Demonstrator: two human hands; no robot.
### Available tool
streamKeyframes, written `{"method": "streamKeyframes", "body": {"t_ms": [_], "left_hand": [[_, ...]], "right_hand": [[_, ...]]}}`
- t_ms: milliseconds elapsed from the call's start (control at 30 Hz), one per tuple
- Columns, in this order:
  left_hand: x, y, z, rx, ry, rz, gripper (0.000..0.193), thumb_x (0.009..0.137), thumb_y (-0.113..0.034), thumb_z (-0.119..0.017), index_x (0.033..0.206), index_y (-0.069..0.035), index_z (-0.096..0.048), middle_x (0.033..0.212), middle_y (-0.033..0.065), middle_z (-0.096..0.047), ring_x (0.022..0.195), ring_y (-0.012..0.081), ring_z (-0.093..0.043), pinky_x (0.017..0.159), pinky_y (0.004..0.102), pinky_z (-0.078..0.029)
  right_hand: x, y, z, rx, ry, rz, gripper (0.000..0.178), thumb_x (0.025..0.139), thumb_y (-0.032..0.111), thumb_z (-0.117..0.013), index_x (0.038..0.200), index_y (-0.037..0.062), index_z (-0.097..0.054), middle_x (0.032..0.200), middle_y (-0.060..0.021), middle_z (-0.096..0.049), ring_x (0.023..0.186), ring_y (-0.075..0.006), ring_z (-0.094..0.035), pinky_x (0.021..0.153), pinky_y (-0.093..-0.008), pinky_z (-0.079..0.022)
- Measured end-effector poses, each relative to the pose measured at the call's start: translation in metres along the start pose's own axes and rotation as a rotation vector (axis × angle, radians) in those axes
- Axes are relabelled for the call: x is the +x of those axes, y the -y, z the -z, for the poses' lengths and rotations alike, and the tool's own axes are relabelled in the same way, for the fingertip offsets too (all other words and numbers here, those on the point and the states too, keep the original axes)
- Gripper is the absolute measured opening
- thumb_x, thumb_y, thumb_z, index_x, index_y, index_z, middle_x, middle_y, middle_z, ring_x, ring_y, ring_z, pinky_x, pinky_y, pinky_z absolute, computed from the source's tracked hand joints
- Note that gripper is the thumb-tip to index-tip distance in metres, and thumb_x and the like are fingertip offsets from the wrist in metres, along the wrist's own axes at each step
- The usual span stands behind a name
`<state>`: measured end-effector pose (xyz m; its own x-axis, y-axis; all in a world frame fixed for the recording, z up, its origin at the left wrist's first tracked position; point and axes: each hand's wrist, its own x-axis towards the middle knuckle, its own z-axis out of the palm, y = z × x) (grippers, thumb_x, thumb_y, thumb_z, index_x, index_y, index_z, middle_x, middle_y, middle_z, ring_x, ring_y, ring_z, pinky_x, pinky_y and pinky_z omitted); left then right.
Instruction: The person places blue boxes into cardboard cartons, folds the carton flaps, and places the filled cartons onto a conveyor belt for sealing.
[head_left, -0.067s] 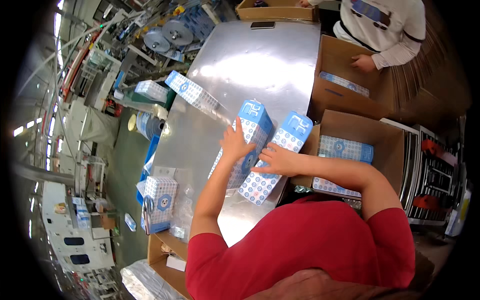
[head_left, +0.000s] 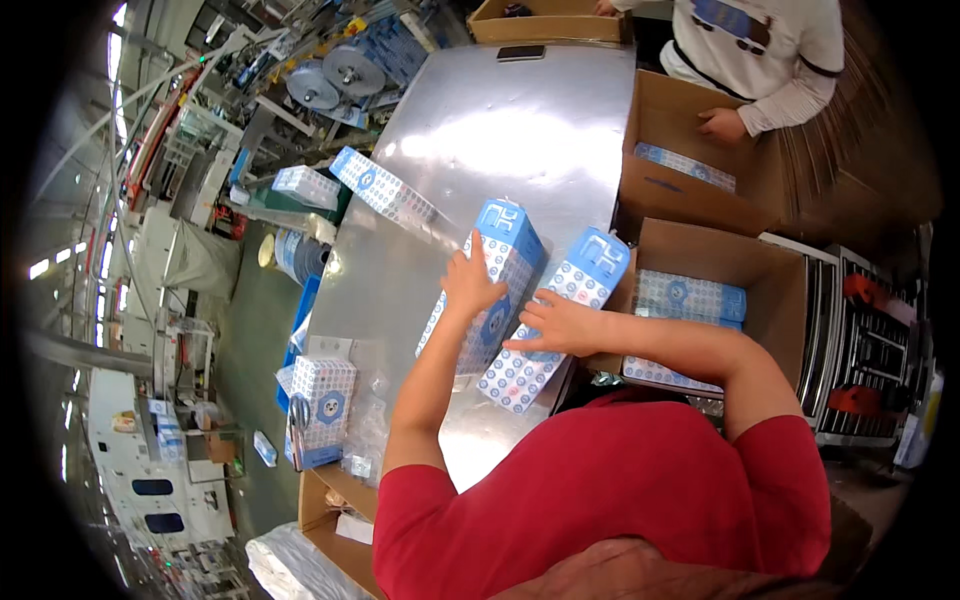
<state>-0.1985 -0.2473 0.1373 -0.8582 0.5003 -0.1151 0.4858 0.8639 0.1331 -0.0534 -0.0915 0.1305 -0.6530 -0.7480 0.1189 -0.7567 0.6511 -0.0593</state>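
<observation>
Two long cartons with blue tops and a small repeated blue print lie side by side on the metal table, tilted toward the upper right. On the left carton [head_left: 515, 240] rests my left hand [head_left: 470, 287], fingers spread and index finger stretched along it. My right hand [head_left: 557, 324] lies across the right carton [head_left: 590, 270], fingers apart, their tips at its left edge. A narrow gap parts the cartons toward their upper ends. The hands cover part of both cartons, and the undersides are hidden.
Another carton [head_left: 375, 185] lies at the table's left edge. A matching carton [head_left: 325, 400] stands lower left beside scissors [head_left: 297, 425]. Open cardboard boxes with packs line the right, one box [head_left: 720, 245] near my elbow. A co-worker's hand [head_left: 724, 125] is above another.
The right carton has shifted very slightly to the right and its upper end stands a little farther from the left one. Both hands stay nearly in place.
</observation>
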Motion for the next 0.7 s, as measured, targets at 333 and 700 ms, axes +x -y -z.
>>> {"method": "streamKeyframes", "body": {"t_ms": [333, 700], "left_hand": [[-0.043, 0.028, 0.014, -0.351, -0.539, -0.397, 0.098, 0.058, -0.014, -0.078, 0.136, 0.002, -0.02, 0.121, 0.0185, -0.042, 0.113, 0.0348, -0.043, 0.097, 0.0439, -0.033], [-0.035, -0.135, 0.001, -0.995, 0.145, -0.585, 0.096, 0.065, -0.015, -0.075, 0.142, -0.009, -0.018, 0.136, 0.0184, -0.033, 0.125, 0.0297, -0.035, 0.1, 0.0395, -0.034]], "right_hand": [[-0.245, 0.035, 0.14, 0.555, -0.894, -0.728, 0.095, 0.059, 0.03, -0.08, 0.137, 0.0059, -0.031, 0.128, -0.0166, -0.043, 0.118, -0.0309, -0.043, 0.098, -0.045, -0.035], [-0.46, 0.136, -0.017, 1.485, -2.185, -1.24, 0.085, 0.067, 0.03, -0.074, 0.135, 0.0001, -0.032, 0.13, -0.0153, -0.043, 0.118, -0.028, -0.045, 0.099, -0.0423, -0.038]]}}
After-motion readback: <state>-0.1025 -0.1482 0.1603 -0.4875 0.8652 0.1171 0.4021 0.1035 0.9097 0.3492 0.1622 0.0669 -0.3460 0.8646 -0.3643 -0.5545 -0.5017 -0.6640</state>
